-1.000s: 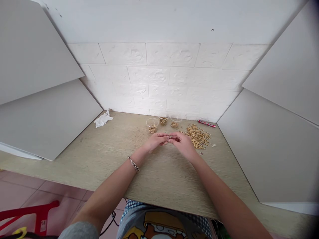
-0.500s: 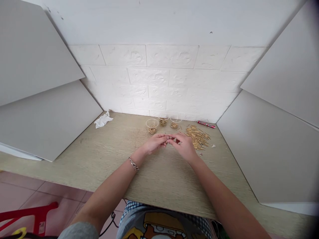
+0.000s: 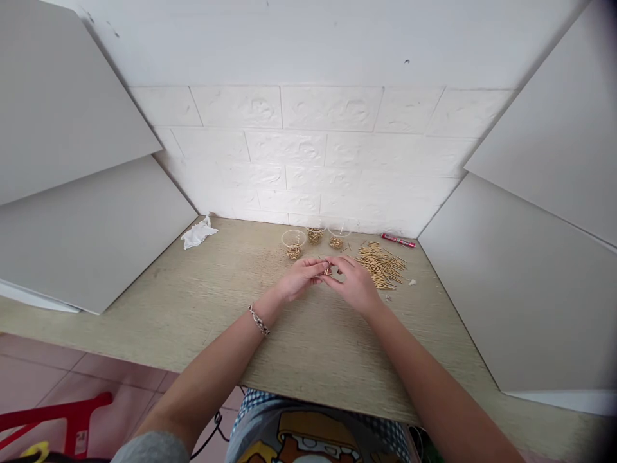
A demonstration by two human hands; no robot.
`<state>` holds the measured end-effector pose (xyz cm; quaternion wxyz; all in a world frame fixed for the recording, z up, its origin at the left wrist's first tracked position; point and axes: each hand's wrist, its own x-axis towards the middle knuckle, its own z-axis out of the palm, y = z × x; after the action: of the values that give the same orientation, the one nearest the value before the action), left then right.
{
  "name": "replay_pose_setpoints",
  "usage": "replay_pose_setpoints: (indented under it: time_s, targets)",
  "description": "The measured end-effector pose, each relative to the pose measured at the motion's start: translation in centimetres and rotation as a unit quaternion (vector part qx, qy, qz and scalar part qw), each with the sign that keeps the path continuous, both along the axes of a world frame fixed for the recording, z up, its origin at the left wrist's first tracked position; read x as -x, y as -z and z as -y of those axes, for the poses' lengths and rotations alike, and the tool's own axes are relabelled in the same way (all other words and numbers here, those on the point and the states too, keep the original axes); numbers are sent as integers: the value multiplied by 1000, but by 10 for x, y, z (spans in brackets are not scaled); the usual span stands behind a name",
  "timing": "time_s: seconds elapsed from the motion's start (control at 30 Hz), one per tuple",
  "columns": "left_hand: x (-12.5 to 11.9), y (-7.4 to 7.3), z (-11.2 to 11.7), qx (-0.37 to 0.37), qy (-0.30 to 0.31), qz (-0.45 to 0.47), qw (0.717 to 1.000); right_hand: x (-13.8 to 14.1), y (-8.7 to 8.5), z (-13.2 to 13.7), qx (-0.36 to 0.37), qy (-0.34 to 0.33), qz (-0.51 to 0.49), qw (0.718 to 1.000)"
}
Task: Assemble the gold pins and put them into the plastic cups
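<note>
My left hand (image 3: 301, 279) and my right hand (image 3: 353, 283) meet fingertip to fingertip over the table. Between them is a small gold-coloured metal piece (image 3: 328, 271), pinched by the left fingers and touched by the right thumb and fingertips; its exact form is too small to make out. Just right of my right hand lies a loose pile of thin gold-coloured metal pins (image 3: 383, 265). Behind my hands stand three clear cups: one on the left (image 3: 294, 245), one in the middle (image 3: 315, 235) and one on the right (image 3: 336, 240), each with small gold-coloured pieces at the bottom.
A red pen (image 3: 398, 240) lies at the back right, and a crumpled white tissue (image 3: 199, 233) at the back left. Grey panels flank the table (image 3: 308, 347) on both sides. A white brick-pattern wall (image 3: 303, 148) closes the back. Small scraps lie beside the pile.
The right thumb and forefinger have spread slightly, so more of the gold-coloured piece shows between my hands. The cups and the pile stay where they were.
</note>
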<state>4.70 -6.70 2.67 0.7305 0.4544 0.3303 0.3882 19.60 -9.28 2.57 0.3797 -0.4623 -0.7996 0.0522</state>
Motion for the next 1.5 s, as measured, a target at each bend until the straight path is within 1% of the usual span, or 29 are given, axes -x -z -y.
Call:
replay_pose_setpoints:
  time_s: [0.13,0.3,0.47,0.8,1.17,1.37,1.5]
  targets:
    - [5,-1,-2,-15,20,-20,1000,-1,0,0,7,-9,-35,999]
    - [12,-7,-4,-25,53,-69,996,-2,1,-2,15,-11,-72,997]
    - [15,-11,-4,-27,71,-84,994,-3,3,-4,10,-31,-88,996]
    - [13,-10,-2,-28,60,-105,992,-3,3,-3,21,-26,-92,995]
    - [15,-9,-3,25,43,-39,998,-4,4,-4,38,-33,-119,992]
    - [15,-9,-4,3,56,-51,997,-3,3,-3,39,-32,-118,992]
    - [13,-10,-3,-19,52,-69,996,-3,3,-3,36,-35,-114,992]
